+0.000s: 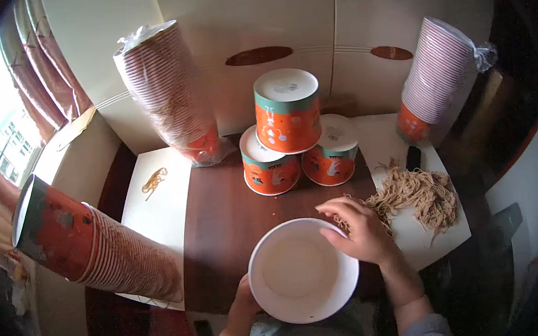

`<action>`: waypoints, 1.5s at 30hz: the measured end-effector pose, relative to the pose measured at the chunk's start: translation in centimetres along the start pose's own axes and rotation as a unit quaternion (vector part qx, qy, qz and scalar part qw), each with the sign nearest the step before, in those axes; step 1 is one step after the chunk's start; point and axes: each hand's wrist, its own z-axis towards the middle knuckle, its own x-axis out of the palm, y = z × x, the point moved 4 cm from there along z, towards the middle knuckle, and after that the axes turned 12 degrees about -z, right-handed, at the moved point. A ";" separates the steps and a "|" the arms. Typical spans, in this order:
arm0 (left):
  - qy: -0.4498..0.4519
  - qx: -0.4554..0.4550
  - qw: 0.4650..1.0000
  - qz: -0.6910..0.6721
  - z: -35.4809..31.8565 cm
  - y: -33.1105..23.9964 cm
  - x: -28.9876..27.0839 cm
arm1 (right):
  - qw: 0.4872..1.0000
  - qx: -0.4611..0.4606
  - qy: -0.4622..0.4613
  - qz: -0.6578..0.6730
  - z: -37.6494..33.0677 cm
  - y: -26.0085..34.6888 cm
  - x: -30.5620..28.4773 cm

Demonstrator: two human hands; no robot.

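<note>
A white-lined paper bucket (304,272) stands in front of me with its mouth toward me and its inside looking bare. At its left side my left hand (246,294) grips the wall, with the fingertips hidden behind it. My right hand (357,230) is over the upper right rim, fingers curled and thumb apart from them. Some tan strands show between its thumb and fingers, seemingly held. Right of that hand lies a tangled heap of tan strands (420,197), like noodles or yarn.
Beyond the bucket, one upturned orange-green bucket (288,119) rests on two others. Tall nested bucket stacks rise at the back left (164,81), back right (438,69) and near left (124,249). A small bundle of yellowish strands (154,182) lies on the white left panel.
</note>
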 end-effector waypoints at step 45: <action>0.130 0.166 0.747 0.631 6.4 -6.8 14.3 | 0.972 -0.131 0.052 -0.186 0.1 -2.1 6.0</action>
